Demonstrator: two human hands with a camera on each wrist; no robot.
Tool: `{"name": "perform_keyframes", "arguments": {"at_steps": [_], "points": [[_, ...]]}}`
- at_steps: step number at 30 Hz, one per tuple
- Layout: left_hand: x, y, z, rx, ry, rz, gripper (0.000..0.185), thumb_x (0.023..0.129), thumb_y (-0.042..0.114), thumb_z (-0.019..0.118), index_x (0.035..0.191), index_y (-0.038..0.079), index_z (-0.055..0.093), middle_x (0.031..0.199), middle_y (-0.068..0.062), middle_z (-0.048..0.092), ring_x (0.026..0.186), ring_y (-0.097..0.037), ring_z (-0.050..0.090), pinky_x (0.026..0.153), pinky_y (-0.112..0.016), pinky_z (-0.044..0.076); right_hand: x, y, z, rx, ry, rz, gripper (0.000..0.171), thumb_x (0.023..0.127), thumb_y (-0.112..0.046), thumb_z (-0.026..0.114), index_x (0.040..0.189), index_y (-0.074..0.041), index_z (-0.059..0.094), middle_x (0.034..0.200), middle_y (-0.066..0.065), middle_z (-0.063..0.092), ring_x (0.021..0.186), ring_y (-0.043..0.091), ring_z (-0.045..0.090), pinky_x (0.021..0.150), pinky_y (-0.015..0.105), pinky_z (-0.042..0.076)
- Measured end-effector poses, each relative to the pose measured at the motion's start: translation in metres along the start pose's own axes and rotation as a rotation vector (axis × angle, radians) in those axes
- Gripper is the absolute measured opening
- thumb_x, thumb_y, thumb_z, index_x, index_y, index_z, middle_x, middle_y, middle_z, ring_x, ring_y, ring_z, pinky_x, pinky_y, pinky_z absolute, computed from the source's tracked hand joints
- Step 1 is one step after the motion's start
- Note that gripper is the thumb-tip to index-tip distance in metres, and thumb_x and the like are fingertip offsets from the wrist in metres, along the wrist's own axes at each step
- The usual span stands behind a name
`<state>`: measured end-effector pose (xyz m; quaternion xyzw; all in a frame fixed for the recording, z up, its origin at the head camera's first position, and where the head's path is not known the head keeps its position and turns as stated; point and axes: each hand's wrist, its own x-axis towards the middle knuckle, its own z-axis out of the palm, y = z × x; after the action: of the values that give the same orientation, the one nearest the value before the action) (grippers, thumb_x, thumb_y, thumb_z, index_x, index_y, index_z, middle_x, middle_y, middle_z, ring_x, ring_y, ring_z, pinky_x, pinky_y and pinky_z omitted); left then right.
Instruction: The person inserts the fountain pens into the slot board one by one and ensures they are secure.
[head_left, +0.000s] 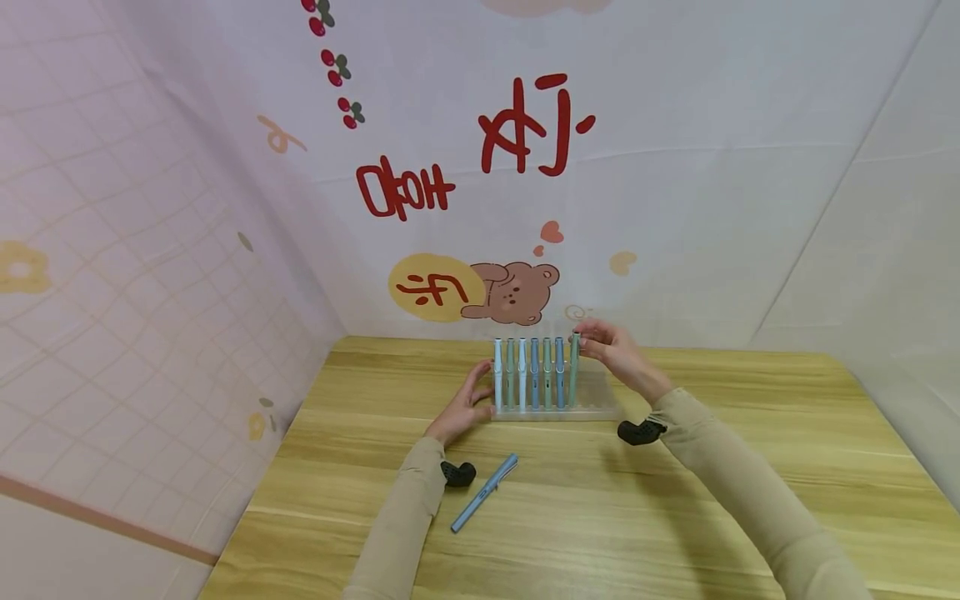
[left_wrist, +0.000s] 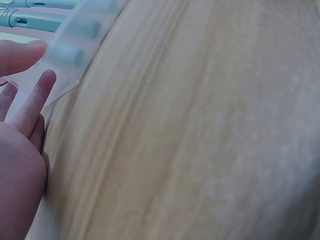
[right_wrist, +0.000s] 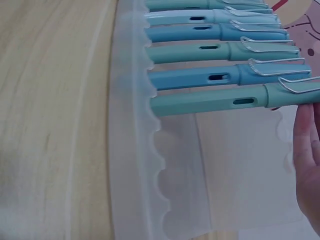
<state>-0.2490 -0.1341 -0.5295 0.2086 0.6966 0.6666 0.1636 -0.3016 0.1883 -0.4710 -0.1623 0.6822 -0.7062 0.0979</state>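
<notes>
At the back of the table stands a clear plastic pen rack (head_left: 597,390) with a row of light blue, blue and green capped pens (head_left: 535,375) upright in its slots. My right hand (head_left: 617,354) pinches the capped end of a green pen (right_wrist: 210,100), the rightmost one. Its lower end sits in a notch of the rack's scalloped front, a little apart from its neighbour. My left hand (head_left: 459,412) is at the rack's left end, fingers fairly straight. In the left wrist view the thumb (left_wrist: 25,56) and forefinger lie right at the rack's corner.
A blue capped pen (head_left: 483,493) lies slantwise on the wooden table (head_left: 570,533), in front of the rack and right of the left forearm. Unfilled notches (right_wrist: 162,175) continue to the right of the green pen. Behind the table hangs a printed white cloth (head_left: 675,250).
</notes>
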Motion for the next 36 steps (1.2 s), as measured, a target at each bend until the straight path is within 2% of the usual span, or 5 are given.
{"name": "perform_keyframes", "arguments": {"at_steps": [7,14,22,31,36], "points": [[0.004,-0.010,0.000,0.001,0.031,0.024,0.086,0.086,-0.017,0.054,0.155,0.014,0.014,0.159,-0.018,0.005,0.132,-0.048,0.031,0.097,-0.045,0.043,-0.002,0.005,0.002,-0.166,-0.009,-0.022,0.038,0.097,-0.002,0.054,0.131,0.011,0.043,0.119,0.028,0.056,0.098,0.018,0.061,0.094,0.049,0.045],[0.001,0.001,0.001,-0.010,0.019,-0.009,0.086,0.087,-0.017,0.054,0.155,0.015,0.013,0.160,-0.013,0.005,0.134,-0.044,0.030,0.099,-0.046,0.041,-0.001,0.005,0.002,-0.241,-0.048,-0.044,0.029,0.098,0.004,0.048,0.127,0.008,0.051,0.122,0.028,0.055,0.102,0.026,0.059,0.094,0.049,0.045],[0.006,-0.013,-0.002,0.009,0.010,0.003,0.087,0.087,-0.017,0.054,0.156,0.014,0.009,0.159,-0.017,0.002,0.134,-0.045,0.029,0.101,-0.053,0.037,0.000,0.001,0.002,-0.237,-0.072,-0.002,0.030,0.099,0.001,0.048,0.128,0.011,0.050,0.124,0.031,0.052,0.104,0.033,0.055,0.087,0.031,0.050],[0.007,-0.022,-0.002,0.038,0.042,0.017,0.088,0.087,-0.014,0.056,0.156,0.020,0.013,0.160,-0.011,0.007,0.133,-0.040,0.033,0.100,-0.046,0.040,0.003,0.005,-0.001,-0.214,-0.066,0.014,0.028,0.099,0.000,0.049,0.126,0.009,0.052,0.122,0.029,0.053,0.102,0.026,0.057,0.097,0.053,0.041],[0.007,-0.020,-0.002,0.015,0.027,0.003,0.089,0.087,-0.016,0.055,0.156,0.017,0.010,0.160,-0.013,0.004,0.134,-0.042,0.030,0.101,-0.050,0.037,0.004,0.008,-0.001,-0.203,-0.054,-0.004,0.029,0.098,0.002,0.049,0.125,0.010,0.052,0.119,0.029,0.054,0.098,0.020,0.059,0.096,0.056,0.040]]}}
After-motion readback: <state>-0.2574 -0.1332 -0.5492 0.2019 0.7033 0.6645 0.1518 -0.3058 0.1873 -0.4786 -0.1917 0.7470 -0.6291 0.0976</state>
